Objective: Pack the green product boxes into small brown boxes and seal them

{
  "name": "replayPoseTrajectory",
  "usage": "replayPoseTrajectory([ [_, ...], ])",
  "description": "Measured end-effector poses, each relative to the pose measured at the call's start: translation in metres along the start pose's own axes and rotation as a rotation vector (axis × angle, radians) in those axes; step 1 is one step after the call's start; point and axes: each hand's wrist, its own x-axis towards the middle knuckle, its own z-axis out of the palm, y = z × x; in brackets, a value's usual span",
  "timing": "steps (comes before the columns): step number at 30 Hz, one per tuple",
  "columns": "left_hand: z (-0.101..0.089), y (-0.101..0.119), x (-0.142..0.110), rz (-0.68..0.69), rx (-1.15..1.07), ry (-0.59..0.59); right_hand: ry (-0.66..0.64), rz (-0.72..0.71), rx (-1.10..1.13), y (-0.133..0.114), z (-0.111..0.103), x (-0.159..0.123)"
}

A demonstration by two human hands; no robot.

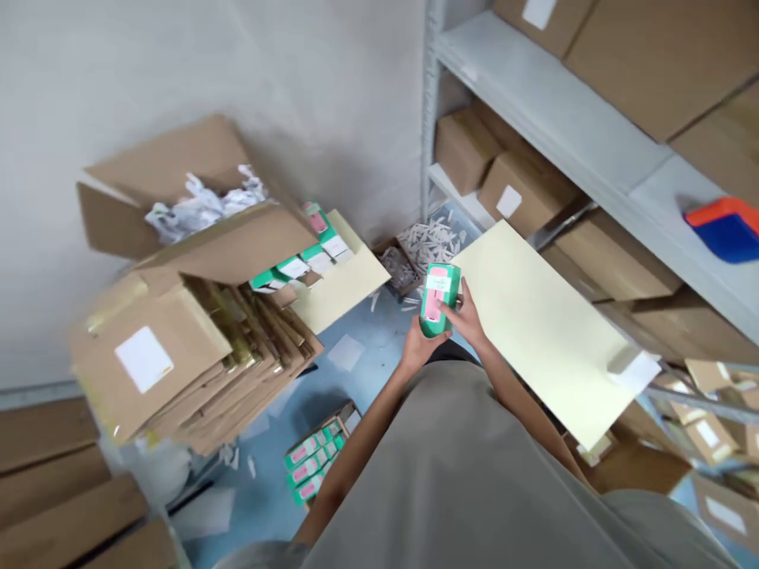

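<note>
A green carton with a pink panel and a white label [437, 299] is held between both hands in front of my body. My left hand [420, 345] grips its lower end from the left side. My right hand [466, 316] closes on its right side, with the thumb on the front panel. Just right of the hands lies a pale yellow board [527, 324], its surface bare apart from a small white box [634, 367] at the far right end.
More green cartons [317, 257] stand on another pale board [349, 280] at left, beside an open cardboard box [237, 245] holding white plastic bags. Flattened cardboard [249, 363] is stacked nearby. A tray of green cartons [314, 462] sits on the floor. Shelving [551, 87] with boxes runs along the right.
</note>
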Motion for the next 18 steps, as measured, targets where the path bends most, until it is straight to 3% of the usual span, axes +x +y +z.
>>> replayPoseTrajectory([
  [3, 0.024, 0.010, -0.006, -0.075, -0.196, -0.286, 0.219, 0.022, 0.099, 0.000, -0.040, -0.020],
  [5, 0.039, 0.017, -0.005, -0.190, -0.300, -0.483, 0.292, 0.043, 0.222, 0.000, -0.068, -0.033],
  [7, 0.055, 0.024, -0.003, -0.275, -0.314, -0.597, 0.349, 0.054, 0.322, -0.001, -0.094, -0.044],
  [13, 0.128, 0.042, 0.002, -0.303, -0.241, -0.650, 0.460, -0.019, 0.392, -0.004, -0.168, -0.058],
  [18, 0.196, 0.067, 0.008, -0.245, -0.190, -0.699, 0.591, -0.176, 0.129, 0.001, -0.249, -0.071],
])
